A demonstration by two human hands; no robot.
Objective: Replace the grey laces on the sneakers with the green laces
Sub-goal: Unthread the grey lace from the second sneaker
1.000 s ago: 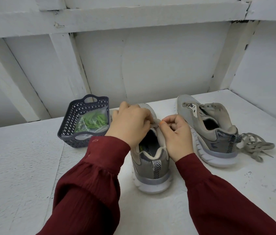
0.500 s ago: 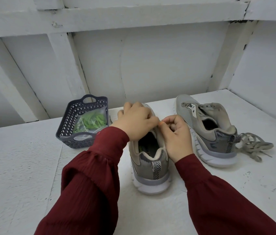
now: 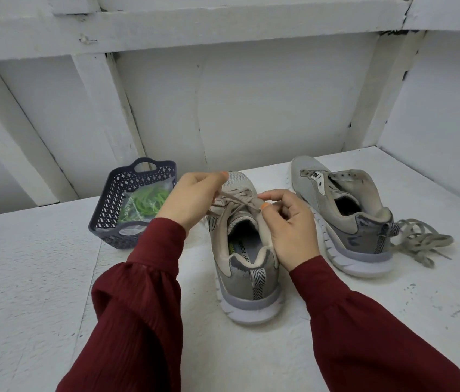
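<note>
— Where is the grey lace (image 3: 234,203)?
— Threaded in the near sneaker (image 3: 248,275), in front of me. My left hand (image 3: 192,199) pinches one strand and my right hand (image 3: 288,224) pinches another by the top eyelets.
— How will it handle?
— Soft and light, I think, but it may catch. I would hold it close to the eyelet. The green laces (image 3: 146,203) lie in the basket (image 3: 110,216).

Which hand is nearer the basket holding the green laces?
Left. The left hand pinches the grey lace beside the basket; the right hand is farther, across the sneaker.
</note>
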